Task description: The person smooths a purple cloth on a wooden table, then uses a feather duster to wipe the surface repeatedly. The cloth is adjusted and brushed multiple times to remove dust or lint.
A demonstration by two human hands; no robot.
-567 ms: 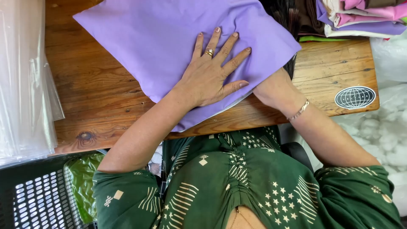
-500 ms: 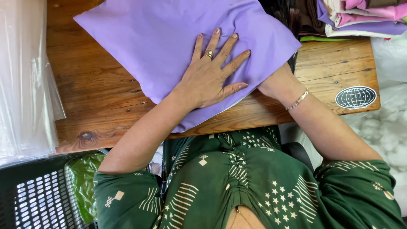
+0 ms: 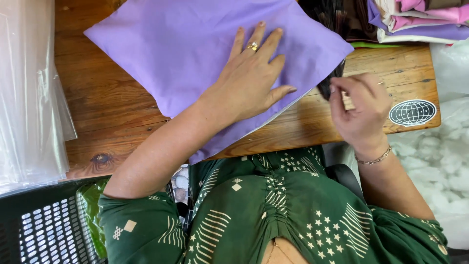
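Left hand flat on purple cloth

**Hidden and cropped bits**

Purple cushion cover cut off at top edge; the part under the left hand is covered. Right hand pinches something too small to tell. Folded cloth stack cropped upper right. Black crate cropped lower left. Dark object mostly behind cover.

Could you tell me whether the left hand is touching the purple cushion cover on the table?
Touching. The head view shows the left hand lying flat, fingers spread, pressed directly on the purple cushion cover, with no gap.
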